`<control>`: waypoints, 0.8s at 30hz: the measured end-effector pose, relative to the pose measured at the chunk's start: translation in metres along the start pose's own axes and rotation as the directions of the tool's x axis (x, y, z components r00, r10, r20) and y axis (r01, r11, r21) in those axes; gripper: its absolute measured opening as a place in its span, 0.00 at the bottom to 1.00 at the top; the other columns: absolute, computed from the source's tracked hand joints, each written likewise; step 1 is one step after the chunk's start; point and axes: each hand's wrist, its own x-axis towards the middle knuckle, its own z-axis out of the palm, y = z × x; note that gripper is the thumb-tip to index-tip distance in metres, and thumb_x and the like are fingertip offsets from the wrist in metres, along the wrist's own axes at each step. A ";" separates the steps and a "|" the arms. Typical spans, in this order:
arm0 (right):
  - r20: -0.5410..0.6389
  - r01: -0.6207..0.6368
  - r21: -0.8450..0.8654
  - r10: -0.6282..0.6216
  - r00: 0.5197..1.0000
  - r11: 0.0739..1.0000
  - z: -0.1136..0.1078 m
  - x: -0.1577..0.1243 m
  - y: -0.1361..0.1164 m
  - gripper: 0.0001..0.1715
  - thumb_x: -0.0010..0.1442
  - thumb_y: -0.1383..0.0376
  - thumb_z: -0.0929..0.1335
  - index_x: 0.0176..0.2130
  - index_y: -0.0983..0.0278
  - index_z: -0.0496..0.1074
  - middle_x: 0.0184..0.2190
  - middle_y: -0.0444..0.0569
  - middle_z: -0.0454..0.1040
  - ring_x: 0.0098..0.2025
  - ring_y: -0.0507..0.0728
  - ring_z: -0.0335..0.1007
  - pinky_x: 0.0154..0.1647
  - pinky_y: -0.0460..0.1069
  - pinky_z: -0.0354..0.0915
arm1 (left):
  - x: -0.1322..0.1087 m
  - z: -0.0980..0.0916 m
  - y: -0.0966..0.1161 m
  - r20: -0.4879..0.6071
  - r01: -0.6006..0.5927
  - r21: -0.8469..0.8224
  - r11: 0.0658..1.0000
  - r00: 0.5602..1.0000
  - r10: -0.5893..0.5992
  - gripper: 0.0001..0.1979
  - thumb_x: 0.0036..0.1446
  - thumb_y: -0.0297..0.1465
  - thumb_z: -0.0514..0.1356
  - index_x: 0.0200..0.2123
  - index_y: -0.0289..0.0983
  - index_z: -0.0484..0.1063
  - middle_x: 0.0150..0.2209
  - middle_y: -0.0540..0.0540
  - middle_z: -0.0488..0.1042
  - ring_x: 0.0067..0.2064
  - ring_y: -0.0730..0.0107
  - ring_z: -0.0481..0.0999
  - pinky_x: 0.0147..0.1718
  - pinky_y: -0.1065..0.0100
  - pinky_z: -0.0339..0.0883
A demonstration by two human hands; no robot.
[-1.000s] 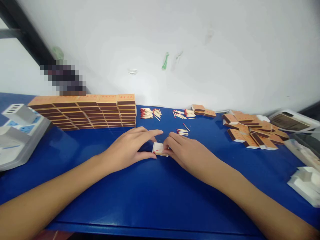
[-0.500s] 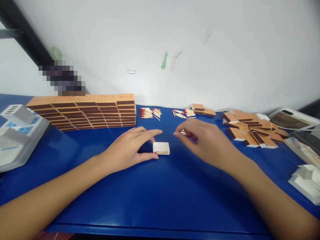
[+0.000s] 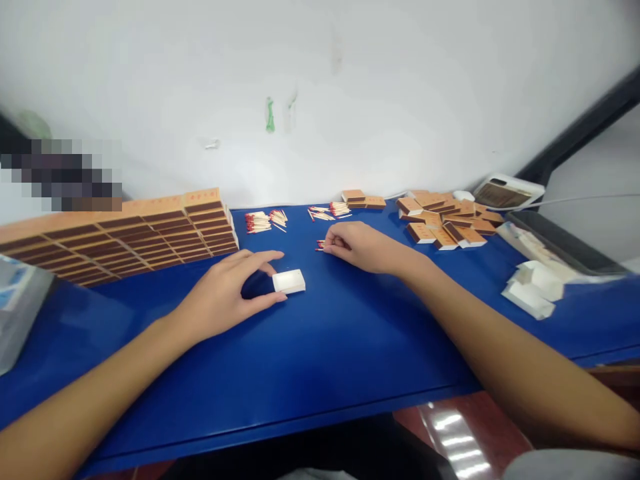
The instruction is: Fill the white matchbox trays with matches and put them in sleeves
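Observation:
A small white matchbox tray (image 3: 290,281) rests on the blue tabletop in the head view. My left hand (image 3: 225,290) holds its left end between the thumb and a finger behind it, with the index finger raised above. The tray's inside is only partly visible, and no match shows in it. To the right and a little farther back, my right hand (image 3: 357,245) pinches a few red-tipped matches (image 3: 321,245) at the table surface. Their heads stick out to the left of the fingertips, while the fingers cover the rest.
Stacked matchboxes (image 3: 150,230) form a wall at the left, near a grey-white power strip (image 3: 25,313). Loose matches (image 3: 259,222) and more matches (image 3: 340,209) lie toward the wall. Right of them are a heap of matchboxes (image 3: 450,217), a phone (image 3: 507,191) and white trays (image 3: 533,287).
The view has swung right, so everything sits farther left. My right hand has come down onto the matches with a pinch. A match seen in the tray earlier is no longer visible.

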 end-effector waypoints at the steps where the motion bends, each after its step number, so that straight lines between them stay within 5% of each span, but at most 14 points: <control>1: -0.007 0.000 0.016 0.000 1.000 1.000 0.001 0.000 0.001 0.11 0.72 0.61 0.66 0.37 0.63 0.72 0.34 0.50 0.77 0.33 0.56 0.68 0.35 0.50 0.58 | 0.000 0.000 0.000 -0.002 0.003 -0.005 1.000 1.000 -0.003 0.30 0.65 0.44 0.69 0.66 0.45 0.68 0.49 0.50 0.83 0.54 0.59 0.80 0.59 0.58 0.72; 10: -0.061 0.020 0.225 -0.007 0.998 0.974 0.006 -0.001 0.013 0.24 0.71 0.45 0.65 0.36 0.61 0.72 0.28 0.45 0.72 0.29 0.55 0.64 0.32 0.51 0.57 | -0.002 0.001 -0.001 0.025 0.046 -0.017 0.999 0.999 -0.045 0.32 0.64 0.41 0.71 0.67 0.46 0.66 0.50 0.51 0.83 0.57 0.61 0.79 0.61 0.58 0.71; 15: -0.135 0.097 0.239 -0.066 0.989 0.966 0.022 -0.007 -0.027 0.15 0.73 0.53 0.66 0.40 0.60 0.74 0.28 0.43 0.72 0.28 0.54 0.65 0.32 0.50 0.58 | -0.001 0.003 -0.001 0.000 0.025 -0.039 0.999 1.000 -0.025 0.35 0.61 0.39 0.73 0.68 0.45 0.64 0.50 0.50 0.83 0.56 0.60 0.79 0.60 0.56 0.72; 19: -0.183 0.268 0.078 -0.250 0.951 0.960 0.041 -0.015 -0.061 0.07 0.73 0.66 0.65 0.42 0.62 0.72 0.36 0.46 0.76 0.30 0.53 0.68 0.32 0.49 0.60 | -0.003 0.006 -0.002 -0.035 -0.035 -0.049 0.998 0.999 0.033 0.35 0.63 0.37 0.72 0.69 0.46 0.63 0.51 0.48 0.83 0.53 0.61 0.80 0.56 0.58 0.74; 24: -0.189 0.300 -0.126 -0.319 0.929 0.946 0.045 -0.021 -0.066 0.08 0.73 0.68 0.64 0.41 0.64 0.72 0.37 0.50 0.77 0.33 0.56 0.72 0.31 0.50 0.61 | -0.005 0.005 -0.001 -0.088 -0.102 0.009 0.995 0.991 0.102 0.35 0.63 0.34 0.72 0.69 0.45 0.63 0.50 0.47 0.82 0.53 0.63 0.79 0.56 0.61 0.74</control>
